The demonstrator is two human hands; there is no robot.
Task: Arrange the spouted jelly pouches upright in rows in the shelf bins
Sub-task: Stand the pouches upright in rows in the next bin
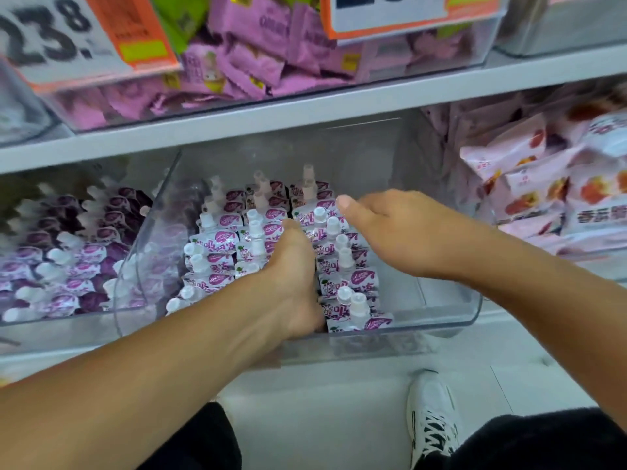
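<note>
White-and-purple spouted jelly pouches [339, 259] with white caps stand in rows inside a clear plastic bin [441, 310] pulled forward from the lower shelf. My left hand [291, 276] reaches down between the middle and right rows, fingers buried among the pouches and pressed against them. My right hand [390, 228] hovers over the right row near its back, fingers curled downward, thumb tip beside a cap. The bin's right side holds no pouches. What the fingers of either hand hold is hidden.
A second clear bin [61, 327] at the left holds darker purple spouted pouches. Pink snack bags [543, 184] fill the bin at right. The upper shelf [305, 110] carries bins of pink packets with orange price cards [390, 18]. My white shoe [431, 415] stands on the floor below.
</note>
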